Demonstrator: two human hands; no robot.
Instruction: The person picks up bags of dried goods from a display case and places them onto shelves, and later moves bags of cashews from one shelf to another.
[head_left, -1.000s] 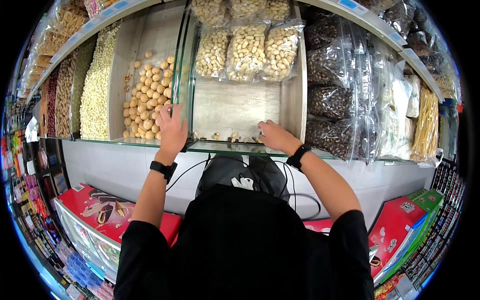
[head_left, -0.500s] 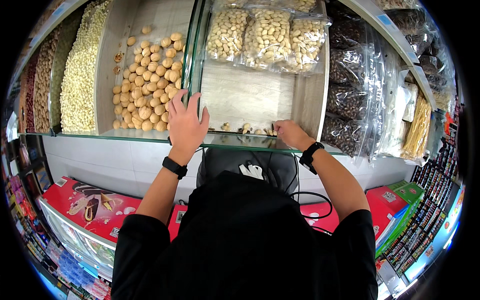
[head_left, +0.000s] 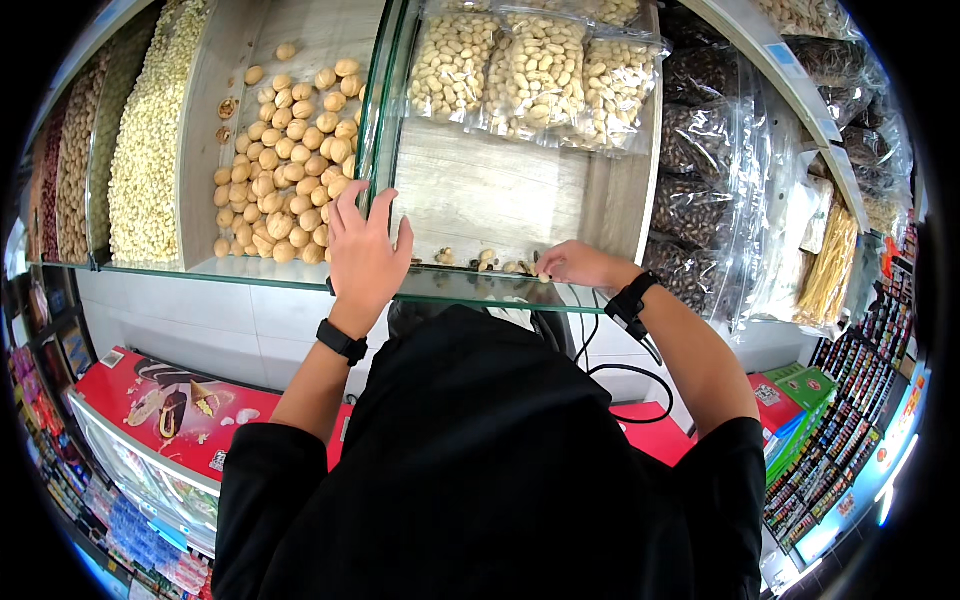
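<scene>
My left hand (head_left: 367, 245) lies over the near end of the glass divider (head_left: 375, 120), fingers spread and nothing in them. On its left is a heap of whole walnuts (head_left: 285, 160) in a wooden bin. My right hand (head_left: 580, 265) reaches into the near right part of the neighbouring bin (head_left: 490, 190), its fingers pinched together low at the front glass. What they hold, if anything, is too small to make out. Beside those fingertips, a few loose peanuts (head_left: 487, 257) and dark bits lie in a row along the front edge.
Clear bags of peanuts (head_left: 545, 70) fill the far end of this bin. Bags of dark seeds (head_left: 690, 140) stand to the right, pale kernels (head_left: 150, 140) far left. A glass front panel (head_left: 270, 270) runs along the bins; a black cable (head_left: 640, 368) loops below my right forearm.
My right hand has slid slightly left along the front edge, past some of the loose peanuts. My left hand stays at the divider. The whole view has shifted a little.
</scene>
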